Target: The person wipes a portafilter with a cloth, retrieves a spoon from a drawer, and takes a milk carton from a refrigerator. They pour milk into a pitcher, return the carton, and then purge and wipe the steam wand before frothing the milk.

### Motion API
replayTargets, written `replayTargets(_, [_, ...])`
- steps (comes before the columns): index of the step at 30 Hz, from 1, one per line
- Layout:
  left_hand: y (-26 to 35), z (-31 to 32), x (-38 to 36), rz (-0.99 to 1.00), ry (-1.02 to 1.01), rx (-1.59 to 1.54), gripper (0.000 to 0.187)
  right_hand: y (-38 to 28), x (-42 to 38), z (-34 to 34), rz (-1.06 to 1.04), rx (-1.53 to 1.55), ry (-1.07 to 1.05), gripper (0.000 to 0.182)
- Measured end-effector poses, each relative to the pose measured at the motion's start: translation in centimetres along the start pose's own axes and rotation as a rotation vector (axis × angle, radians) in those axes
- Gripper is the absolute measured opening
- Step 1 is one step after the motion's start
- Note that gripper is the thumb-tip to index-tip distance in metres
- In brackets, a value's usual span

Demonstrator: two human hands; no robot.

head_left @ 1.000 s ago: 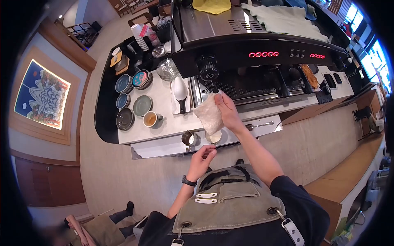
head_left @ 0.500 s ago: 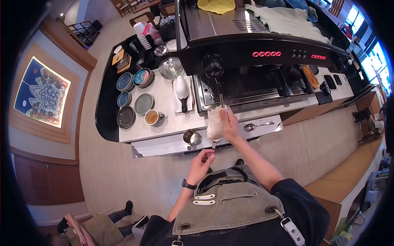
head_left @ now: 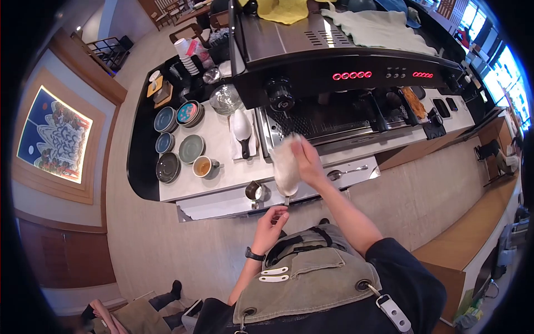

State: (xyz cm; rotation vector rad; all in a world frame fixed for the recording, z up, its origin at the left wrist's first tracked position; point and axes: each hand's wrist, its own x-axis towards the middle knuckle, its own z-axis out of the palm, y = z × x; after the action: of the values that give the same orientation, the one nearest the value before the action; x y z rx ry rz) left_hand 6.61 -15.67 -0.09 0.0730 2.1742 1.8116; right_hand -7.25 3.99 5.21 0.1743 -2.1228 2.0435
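My right hand [head_left: 309, 162] is closed on a pale cloth [head_left: 286, 167], in front of the espresso machine's drip tray [head_left: 311, 129]. Below the cloth, my left hand [head_left: 271, 225] has its fingers pressed together near a thin metal piece [head_left: 287, 201]; whether it grips that piece is hard to tell. A small metal pitcher [head_left: 255, 190] stands left of the cloth. On the counter farther left is a cup [head_left: 204, 166] with brown liquid. A white scoop-like object with a black handle [head_left: 242, 128] lies on a folded white cloth.
Stacked plates [head_left: 165, 119] and a green-grey plate [head_left: 192, 148] occupy the left counter. A spoon [head_left: 347, 172] lies at the right of the lower ledge. The espresso machine [head_left: 356, 72] spans the back. Another person's arm [head_left: 105, 316] and apron show at the lower left.
The cloth in my right hand has come off the machine's steam wand and shifted slightly left. The view has turned slightly. My left hand stays low beside the metal piece.
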Motion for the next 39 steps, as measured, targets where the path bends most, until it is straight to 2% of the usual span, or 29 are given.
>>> replayTargets(3, [0.2, 0.1, 0.2, -0.01, -0.004, 0.0, 0.03, -0.3, 2.7, 0.9, -0.007, 0.26, -0.009, 0.047])
replayTargets(6, [-0.3, 0.3, 0.4, -0.007, -0.004, -0.026, 0.03, 0.0, 3.6, -2.3, 0.414, 0.587, -0.387, 0.047])
replayTargets(7, [-0.3, 0.3, 0.5, 0.0, -0.002, -0.018, 0.029, 1.6, 4.1, -1.9, 0.495, 0.726, -0.354, 0.046])
replayTargets(10, [0.5, 0.4, 0.5, 0.007, -0.011, 0.0, 0.028, 3.6, 1.9, -2.0, 0.532, 1.406, -0.749, 0.039])
replayTargets(11, [0.4, 0.1, 0.5, 0.011, -0.003, 0.007, 0.028, 3.5, 0.1, -1.4, 0.447, 1.335, -0.59, 0.035])
replayTargets(12, [0.2, 0.0, 0.4, 0.015, 0.009, 0.011, 0.028, 1.8, -1.1, -1.3, 0.539, 1.086, -0.318, 0.028])
replayTargets(15, [-0.2, 0.0, 0.4, -0.012, 0.041, -0.009, 0.029, 3.7, -2.6, -0.3, 0.342, 0.562, -0.163, 0.031])
replayTargets(16, [-0.3, -0.1, 0.4, -0.027, 0.049, -0.016, 0.029, 3.4, -2.9, 0.5, 0.173, 0.212, -0.029, 0.037])
replayTargets(18, [-0.3, -0.1, 0.6, -0.013, 0.054, 0.005, 0.028, 3.9, -3.0, 1.3, 0.193, 0.426, 0.002, 0.04])
replayTargets(21, [0.4, -0.2, 0.7, -0.012, 0.056, 0.034, 0.028, 2.2, -3.2, 0.8, 0.546, 0.901, 0.03, 0.042])
replayTargets(25, [0.6, -0.1, 1.1, -0.005, 0.078, 0.004, 0.027, 3.2, -3.2, -1.1, 0.531, 0.844, -0.175, 0.041])
replayTargets(28, [1.5, 0.2, 1.8, 0.005, 0.099, -0.143, 0.03, 3.0, -3.6, -1.4, 0.57, 0.65, -0.154, 0.042])
replayTargets(31, [1.5, 0.7, 3.3, 0.045, 0.131, -0.351, 0.036, 2.8, -3.7, -0.6, 0.328, 0.276, -0.093, 0.045])
replayTargets(35, [3.0, 2.6, 4.5, 0.109, 0.111, -0.584, 0.043, 3.4, -4.2, -1.0, 0.218, -0.064, -0.085, 0.042])
replayTargets(36, [3.1, 3.1, 4.9, 0.112, 0.09, -0.634, 0.043, 3.4, -4.6, -1.4, 0.216, -0.008, -0.089, 0.041])
replayTargets(39, [3.5, 5.1, 5.4, 0.067, 0.049, -0.474, 0.041, 4.5, -6.6, -3.1, 0.265, 0.195, -0.134, 0.038])
